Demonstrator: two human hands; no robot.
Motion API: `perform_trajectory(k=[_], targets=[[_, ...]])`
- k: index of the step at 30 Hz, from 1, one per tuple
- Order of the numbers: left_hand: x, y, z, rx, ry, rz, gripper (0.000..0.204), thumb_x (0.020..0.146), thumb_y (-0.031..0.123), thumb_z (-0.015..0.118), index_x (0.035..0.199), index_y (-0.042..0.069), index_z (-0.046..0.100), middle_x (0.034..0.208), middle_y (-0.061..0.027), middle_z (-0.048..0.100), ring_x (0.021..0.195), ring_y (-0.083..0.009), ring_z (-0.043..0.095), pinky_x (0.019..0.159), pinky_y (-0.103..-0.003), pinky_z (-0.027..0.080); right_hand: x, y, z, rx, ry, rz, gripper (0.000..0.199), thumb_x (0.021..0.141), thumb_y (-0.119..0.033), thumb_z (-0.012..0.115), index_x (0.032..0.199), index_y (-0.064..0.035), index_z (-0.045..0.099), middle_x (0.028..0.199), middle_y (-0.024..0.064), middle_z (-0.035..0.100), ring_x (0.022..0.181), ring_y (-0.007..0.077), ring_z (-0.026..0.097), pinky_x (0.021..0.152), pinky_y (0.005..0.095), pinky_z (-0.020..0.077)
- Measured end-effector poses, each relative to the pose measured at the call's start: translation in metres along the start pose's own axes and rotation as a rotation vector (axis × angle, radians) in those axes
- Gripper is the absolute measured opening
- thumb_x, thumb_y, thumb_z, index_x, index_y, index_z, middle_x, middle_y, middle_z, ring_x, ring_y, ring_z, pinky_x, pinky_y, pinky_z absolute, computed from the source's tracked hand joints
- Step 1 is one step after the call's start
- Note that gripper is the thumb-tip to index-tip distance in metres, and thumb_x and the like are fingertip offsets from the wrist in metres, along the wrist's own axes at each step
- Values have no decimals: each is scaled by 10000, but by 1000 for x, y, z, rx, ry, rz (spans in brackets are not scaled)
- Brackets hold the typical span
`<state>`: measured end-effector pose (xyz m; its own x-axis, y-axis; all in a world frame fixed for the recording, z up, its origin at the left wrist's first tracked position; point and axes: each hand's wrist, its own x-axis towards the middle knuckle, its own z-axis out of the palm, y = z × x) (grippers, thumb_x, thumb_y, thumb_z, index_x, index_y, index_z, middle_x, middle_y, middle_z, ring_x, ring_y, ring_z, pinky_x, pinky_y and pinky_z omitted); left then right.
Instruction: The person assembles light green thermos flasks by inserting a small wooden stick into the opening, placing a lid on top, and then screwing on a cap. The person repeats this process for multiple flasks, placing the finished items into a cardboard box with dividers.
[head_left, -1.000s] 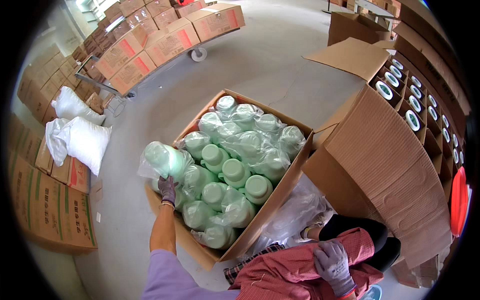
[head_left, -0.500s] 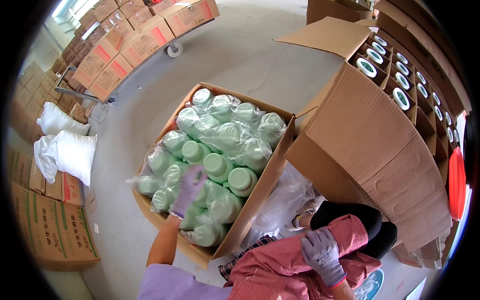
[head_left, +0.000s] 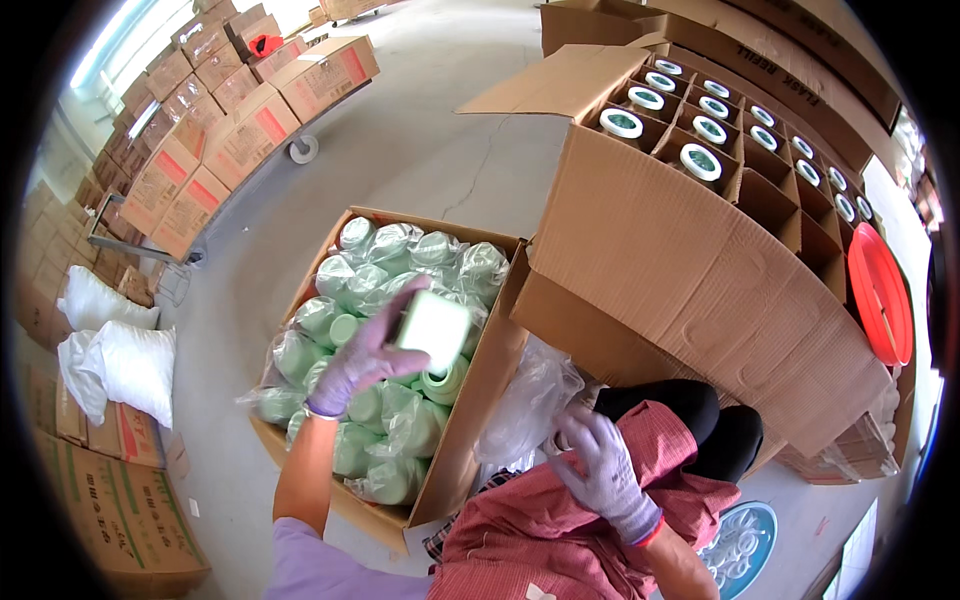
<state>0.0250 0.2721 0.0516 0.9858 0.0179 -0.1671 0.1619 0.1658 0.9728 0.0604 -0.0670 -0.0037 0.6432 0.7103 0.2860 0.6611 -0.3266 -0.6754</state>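
Observation:
My left hand [head_left: 362,358], in a grey-purple glove, grips a pale green cup lid [head_left: 435,328], slightly blurred, above an open carton [head_left: 465,450]. Pale green flasks [head_left: 398,482] stand packed in that carton, many in clear plastic bags. Just under the held lid shows a flask with a bare ring-shaped neck [head_left: 447,382]. My right hand [head_left: 605,475], gloved too, hovers over my red-checked lap with its fingers loosely bent and apart, holding nothing. Beside it lies crumpled clear plastic [head_left: 530,400].
At the right a tall divided carton [head_left: 690,260] holds several white-rimmed flask refills [head_left: 700,162]. A red basin [head_left: 880,295] leans by it. A blue tray of clear rings [head_left: 745,545] lies on the floor. A loaded trolley [head_left: 303,150] and white sacks [head_left: 135,365] stand left.
My left hand has taken hold of a cup lid and lifted it to the right. My right hand has come off my knee, moving left and up. The view has shifted rightward.

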Motion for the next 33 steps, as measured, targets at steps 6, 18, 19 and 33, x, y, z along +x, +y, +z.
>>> perform_trajectory(k=[6,18,19,33], targets=[[1,-41,79,-383,-262,-149,924,793,101,795,1550,73,266,1564,-88,341,1348,-207,461,1081,-338,434,42,-28,-10,-58,180,-5,669,688,-305,835,1223,-15,559,1241,202,521,1090,406,502,912,494,456],[25,-257,-23,924,708,-86,453,872,268,700,1213,3,563,1264,-228,558,1163,-357,550,982,-404,463,6,23,-226,-815,782,26,479,637,-113,806,1086,-69,644,1294,170,501,1235,447,425,1020,556,368],[19,-258,-34,1239,684,-250,437,901,246,647,1222,-28,533,1225,-220,556,1091,-349,578,930,-446,486,7,28,-267,-1006,865,73,434,677,-97,779,1081,-44,632,1289,167,514,1230,451,430,1020,543,368],[70,-184,0,1426,523,-104,521,929,263,623,1351,30,427,1277,-205,560,1073,-317,602,927,-416,489,12,133,-433,-1340,277,640,208,857,-270,671,1032,-158,683,1103,60,651,1073,269,615,879,500,479]])
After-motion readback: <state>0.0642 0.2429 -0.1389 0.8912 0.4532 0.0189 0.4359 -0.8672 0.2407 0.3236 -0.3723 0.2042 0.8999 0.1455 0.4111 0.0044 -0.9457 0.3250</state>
